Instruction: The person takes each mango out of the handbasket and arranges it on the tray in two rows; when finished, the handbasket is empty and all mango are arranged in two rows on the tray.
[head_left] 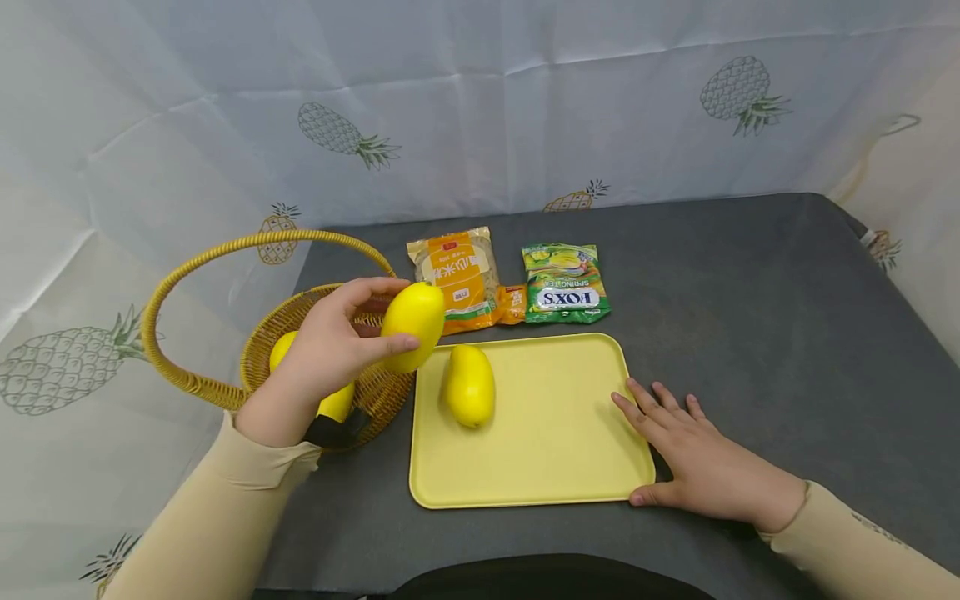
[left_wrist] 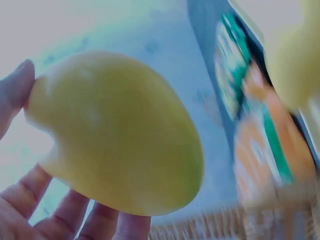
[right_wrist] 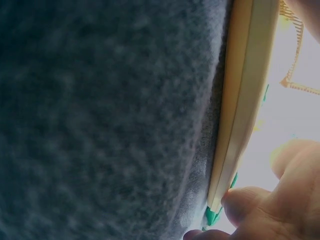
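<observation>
In the head view my left hand (head_left: 326, 346) holds a yellow mango (head_left: 417, 321) between thumb and fingers, above the basket's right rim and near the tray's left corner. The left wrist view shows the same mango (left_wrist: 120, 135) up close, thumb on one side and fingers beneath. A second mango (head_left: 470, 387) lies on the left part of a pale yellow tray (head_left: 558, 433). My right hand (head_left: 697, 462) is spread at the tray's right edge, thumb and fingertips touching it. More yellow mangoes (head_left: 337, 404) sit in the wicker basket (head_left: 388, 404), partly hidden by my left hand and wrist.
The basket's tall arched handle (head_left: 247, 242) rises on the left. Behind the tray lie an orange snack bag (head_left: 459, 275), a small orange packet (head_left: 513, 304) and a green FOX'S candy bag (head_left: 566, 283). A pineapple-print curtain (head_left: 480, 142) hangs behind the dark table (head_left: 757, 308).
</observation>
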